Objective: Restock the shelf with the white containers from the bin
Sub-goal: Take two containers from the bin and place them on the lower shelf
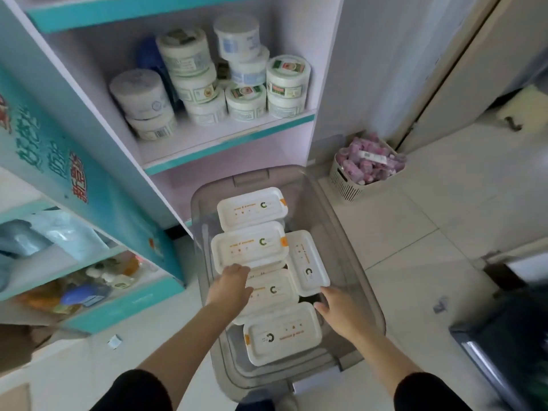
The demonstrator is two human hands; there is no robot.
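Black sleeves [133, 393] sit nearest. The right hand [338, 310] is spread with straight fingers, holding nothing, above the clear grey bin [364, 292] on the floor. The left hand [229, 287] has its fingers bent onto the near edge of one lid [250, 246]; whether it grips cannot be told. The white containers [283, 333] lie in the bin. Beyond it, the shelf [207, 137] holds stacked round tubs [246, 105].

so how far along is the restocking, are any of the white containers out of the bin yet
Barely started. Done: nothing visible; the shelf shows only round tubs. In hand: the left hand is at the near edge of one white container, grip unclear; the right hand reaches in open, holding nothing. Left: all five visible containers, that one included, lie in the bin.
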